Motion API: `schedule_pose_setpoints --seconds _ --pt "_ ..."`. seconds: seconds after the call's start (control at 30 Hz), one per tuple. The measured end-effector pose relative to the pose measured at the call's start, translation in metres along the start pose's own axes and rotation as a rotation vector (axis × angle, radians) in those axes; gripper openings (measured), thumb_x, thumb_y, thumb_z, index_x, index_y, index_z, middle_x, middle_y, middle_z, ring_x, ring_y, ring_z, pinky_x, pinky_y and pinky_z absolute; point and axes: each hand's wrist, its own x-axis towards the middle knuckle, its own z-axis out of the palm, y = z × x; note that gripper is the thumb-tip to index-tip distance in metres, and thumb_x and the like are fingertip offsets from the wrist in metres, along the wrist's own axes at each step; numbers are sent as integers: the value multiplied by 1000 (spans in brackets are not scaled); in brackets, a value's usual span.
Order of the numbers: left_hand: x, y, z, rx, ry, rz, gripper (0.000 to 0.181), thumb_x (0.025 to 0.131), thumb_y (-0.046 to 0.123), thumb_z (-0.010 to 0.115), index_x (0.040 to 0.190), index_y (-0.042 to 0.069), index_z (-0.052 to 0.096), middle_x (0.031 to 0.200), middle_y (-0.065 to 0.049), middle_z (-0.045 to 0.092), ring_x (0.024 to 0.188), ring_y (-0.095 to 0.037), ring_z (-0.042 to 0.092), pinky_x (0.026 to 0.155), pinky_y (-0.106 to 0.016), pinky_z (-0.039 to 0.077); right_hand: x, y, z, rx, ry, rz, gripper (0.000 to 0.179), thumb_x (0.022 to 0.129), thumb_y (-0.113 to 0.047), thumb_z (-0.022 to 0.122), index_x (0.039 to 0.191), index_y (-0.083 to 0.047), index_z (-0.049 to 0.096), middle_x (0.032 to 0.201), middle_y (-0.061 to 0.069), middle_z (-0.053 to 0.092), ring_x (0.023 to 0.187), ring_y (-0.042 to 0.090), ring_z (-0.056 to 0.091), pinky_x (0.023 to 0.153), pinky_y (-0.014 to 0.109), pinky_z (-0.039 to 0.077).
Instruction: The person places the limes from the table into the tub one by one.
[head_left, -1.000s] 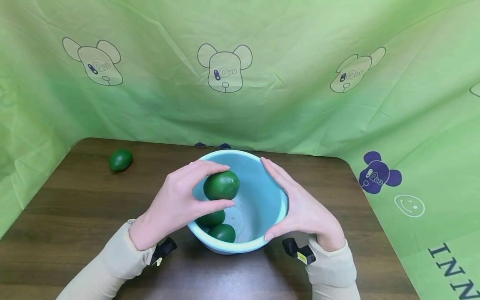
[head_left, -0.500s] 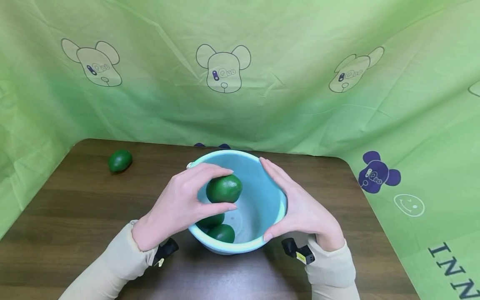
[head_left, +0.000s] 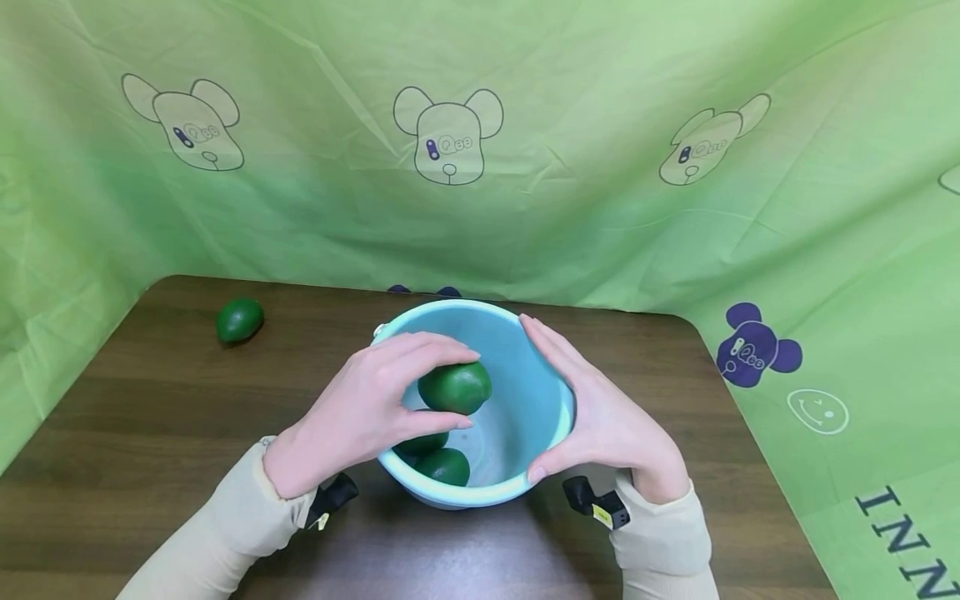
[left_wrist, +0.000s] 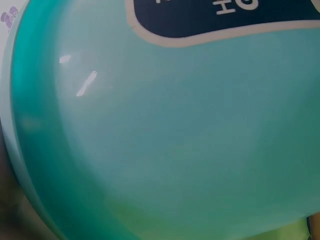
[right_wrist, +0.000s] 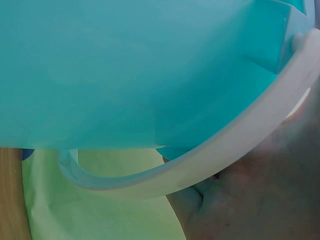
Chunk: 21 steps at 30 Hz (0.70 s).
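Observation:
A light-blue bucket stands on the table in the head view. My left hand holds a green lime between fingers and thumb, over the bucket's opening. Below that hand, two more limes lie inside at the near left, one partly covered by the thumb. My right hand grips the bucket's right rim, thumb at the near side and fingers at the far side. The bucket's outer wall fills the left wrist view. In the right wrist view, its pale handle hangs beside the right hand.
Another lime lies at the back left of the brown wooden table. A green printed cloth hangs behind the table and along its sides. Dark wrist cameras sit at both cuffs.
My left hand has shifted slightly right and toward me with the lime, now lower over the bucket. The right hand and the bucket have stayed in place.

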Motion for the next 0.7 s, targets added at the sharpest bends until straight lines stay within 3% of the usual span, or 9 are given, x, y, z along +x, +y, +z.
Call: schedule_pose_setpoints --seconds 0.4,0.7 --pt "0 -1 1 -11 -24 22 58 78 25 92 128 9 69 127 2 67 123 -15 58 106 -26 42 -1 1 0 -16 4 0 147 48 -32 105 164 -35 15 168 -10 12 143 18 33 105 35 42" --pt "0 -2 -1 -38 -81 37 56 81 24 90 130 9 68 134 -1 64 128 -16 55 108 -28 40 0 -1 0 -4 2 7 147 49 -31 105 164 -35 15 168 -12 12 143 18 32 105 35 42"
